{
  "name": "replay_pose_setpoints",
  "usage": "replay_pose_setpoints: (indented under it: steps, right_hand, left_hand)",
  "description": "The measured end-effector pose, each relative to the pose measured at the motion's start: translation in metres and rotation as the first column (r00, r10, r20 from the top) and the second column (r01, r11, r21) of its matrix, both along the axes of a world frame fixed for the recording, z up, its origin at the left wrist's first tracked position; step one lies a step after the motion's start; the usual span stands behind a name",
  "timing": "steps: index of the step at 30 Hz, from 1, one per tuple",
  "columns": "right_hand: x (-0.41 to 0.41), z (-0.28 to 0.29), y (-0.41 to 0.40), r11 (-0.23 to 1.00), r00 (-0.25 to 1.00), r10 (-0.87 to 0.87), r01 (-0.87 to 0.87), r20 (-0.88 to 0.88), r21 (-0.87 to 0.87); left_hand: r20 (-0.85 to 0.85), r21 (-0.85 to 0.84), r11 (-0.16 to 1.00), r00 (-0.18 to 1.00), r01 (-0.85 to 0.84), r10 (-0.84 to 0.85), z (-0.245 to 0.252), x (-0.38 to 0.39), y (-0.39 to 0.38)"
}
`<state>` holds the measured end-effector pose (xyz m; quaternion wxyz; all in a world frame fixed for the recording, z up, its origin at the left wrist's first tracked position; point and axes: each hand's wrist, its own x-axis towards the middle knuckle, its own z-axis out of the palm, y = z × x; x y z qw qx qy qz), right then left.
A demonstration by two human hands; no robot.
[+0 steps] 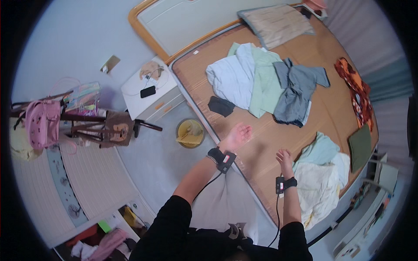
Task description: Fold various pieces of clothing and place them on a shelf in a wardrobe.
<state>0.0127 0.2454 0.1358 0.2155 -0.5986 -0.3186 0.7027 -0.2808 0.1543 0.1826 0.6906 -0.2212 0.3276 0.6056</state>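
Observation:
My left hand [239, 136] is held palm up over the near edge of a bed with a brown woven mat [261, 146], with nothing in it. A small black folded cloth [221, 106] lies just beyond it. My right hand [285, 161], fingers apart and empty, hovers beside a heap of cream-white cloth [316, 189] and mint-green cloth [321, 148]. Farther up the mat, a crumpled pale-blue and green quilt [248, 78] lies partly under a grey short-sleeved garment [294, 89]. Both wrists wear black straps with cabled devices.
A pillow [277, 24] lies by the headboard [183, 26]. Orange patterned cloth [354, 93] and a green cushion [360, 148] line the far side. Left of the bed stand a nightstand [137, 81] bearing a phone [148, 92], a lined waste bin [190, 133] and a rack holding a pink backpack [44, 124].

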Motion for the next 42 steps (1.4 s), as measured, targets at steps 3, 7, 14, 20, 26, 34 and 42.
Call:
replay_pose_setpoints:
  steps: [3,7,14,20,26,34,42]
  right_hand:
    - [0.008,-0.056,0.047,1.0,0.999,0.021,-0.021,-0.026,-0.015]
    - [0.0,-0.106,0.091,0.994,0.996,-0.087,0.086,-0.008,-0.067]
    - [-0.002,-0.177,0.137,0.901,0.938,-0.347,0.33,-0.012,-0.282]
    - [-0.035,-0.173,0.163,0.944,0.965,-0.252,0.229,-0.068,-0.236]
    - [-0.025,-0.198,0.194,0.935,0.95,-0.309,0.297,-0.037,-0.195]
    - [-0.053,-0.165,0.189,0.885,0.844,-0.464,0.43,-0.269,-0.179]
    - [-0.013,-0.065,0.154,0.902,0.854,-0.417,0.347,-0.312,-0.256]
  left_hand:
    - [0.041,-0.039,0.997,0.997,-0.065,0.067,-0.016,-0.002,0.002]
    - [0.02,-0.008,0.985,0.985,-0.171,0.171,-0.042,0.0,-0.013]
    - [0.089,-0.071,0.908,0.904,-0.413,0.419,-0.08,-0.01,-0.054]
    - [0.04,-0.24,0.909,0.932,-0.341,0.36,-0.066,-0.016,-0.05]
    - [0.058,-0.208,0.931,0.946,-0.3,0.318,-0.063,-0.021,-0.03]
    - [0.015,-0.192,0.935,0.952,-0.298,0.307,-0.058,-0.022,-0.022]
    - [0.016,-0.21,0.949,0.97,-0.235,0.244,-0.04,-0.013,-0.012]
